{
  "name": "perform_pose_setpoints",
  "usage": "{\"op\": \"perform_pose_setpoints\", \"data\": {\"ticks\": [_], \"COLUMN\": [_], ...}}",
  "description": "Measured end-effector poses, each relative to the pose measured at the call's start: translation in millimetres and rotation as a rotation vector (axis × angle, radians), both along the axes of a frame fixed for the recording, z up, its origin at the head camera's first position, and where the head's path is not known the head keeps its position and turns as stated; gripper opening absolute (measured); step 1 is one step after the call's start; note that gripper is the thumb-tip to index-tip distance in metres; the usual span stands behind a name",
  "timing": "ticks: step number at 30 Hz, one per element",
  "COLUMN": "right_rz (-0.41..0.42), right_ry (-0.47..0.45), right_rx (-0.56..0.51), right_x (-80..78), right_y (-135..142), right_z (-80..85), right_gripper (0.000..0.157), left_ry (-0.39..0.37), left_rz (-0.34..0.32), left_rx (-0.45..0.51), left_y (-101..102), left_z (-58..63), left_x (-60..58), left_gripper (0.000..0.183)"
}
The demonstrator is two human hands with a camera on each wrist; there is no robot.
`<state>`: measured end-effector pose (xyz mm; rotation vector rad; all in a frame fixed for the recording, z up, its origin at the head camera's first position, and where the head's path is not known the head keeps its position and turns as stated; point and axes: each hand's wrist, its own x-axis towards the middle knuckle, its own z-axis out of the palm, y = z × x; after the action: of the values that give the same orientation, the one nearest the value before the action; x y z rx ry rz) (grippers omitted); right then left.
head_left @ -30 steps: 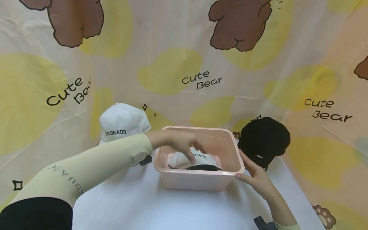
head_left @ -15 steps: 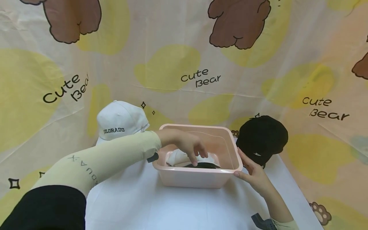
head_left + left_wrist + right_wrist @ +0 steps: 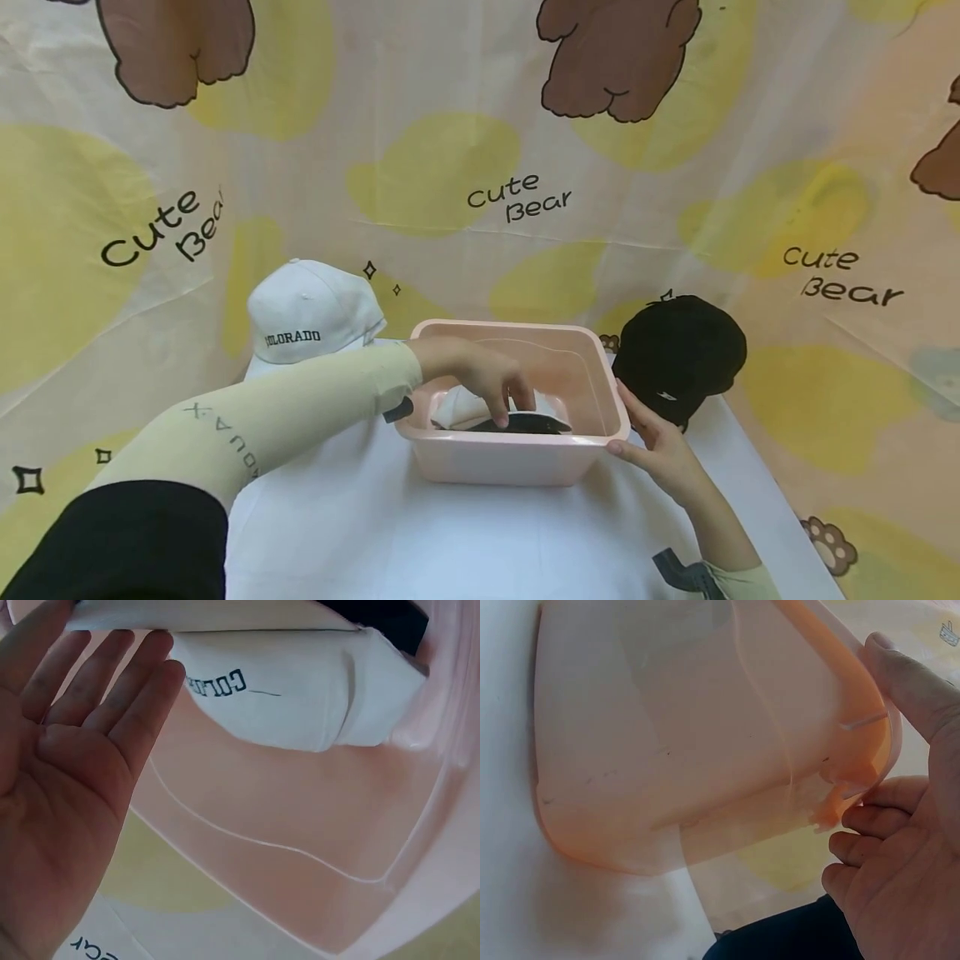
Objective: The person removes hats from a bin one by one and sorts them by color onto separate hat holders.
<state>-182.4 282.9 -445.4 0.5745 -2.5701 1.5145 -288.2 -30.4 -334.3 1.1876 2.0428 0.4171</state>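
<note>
A white cap with dark lettering (image 3: 285,697) lies inside the pink plastic bin (image 3: 502,462), its dark brim underside (image 3: 536,422) facing up toward the head camera. My left hand (image 3: 487,371) reaches down into the bin and pinches the cap's brim, thumb on one side and fingertips on the other. At the bin's right end, my right hand (image 3: 663,454) grips the rim. The right wrist view has the thumb over the rim and the fingers curled beneath it, against the bin's outer wall (image 3: 675,742).
Left of the bin stands another white cap (image 3: 311,308) lettered COLORADO, partly behind the left forearm. A black cap (image 3: 678,358) sits just right of the bin, close to my right hand. The white table (image 3: 450,542) ends at a patterned cloth backdrop (image 3: 420,175).
My left hand has moved lower and slightly right into the bin, and its fingers have closed on the cap's brim. The right hand keeps its grip on the rim.
</note>
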Motion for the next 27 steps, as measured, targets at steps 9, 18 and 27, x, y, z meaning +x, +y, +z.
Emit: {"op": "perform_pose_setpoints", "data": {"ticks": [9,18,27], "right_rz": [0.009,0.008,-0.024], "right_ry": [-0.001,-0.002,-0.021], "right_rx": [0.000,0.005,0.023], "right_x": [-2.0,-2.8,0.8], "right_y": [1.0,0.6,-3.0], "right_z": [-0.5,1.7,4.7], "right_gripper": [0.089,0.090,0.090], "left_ry": [0.084,0.357,0.517], "left_rz": [0.079,0.186,0.281], "left_rx": [0.025,0.064,0.106], "left_y": [-4.6,-6.8,-11.9], "left_z": [8.0,14.0,25.4], "left_x": [-7.8,-14.0,-15.7], "left_gripper": [0.027,0.026,0.023]}}
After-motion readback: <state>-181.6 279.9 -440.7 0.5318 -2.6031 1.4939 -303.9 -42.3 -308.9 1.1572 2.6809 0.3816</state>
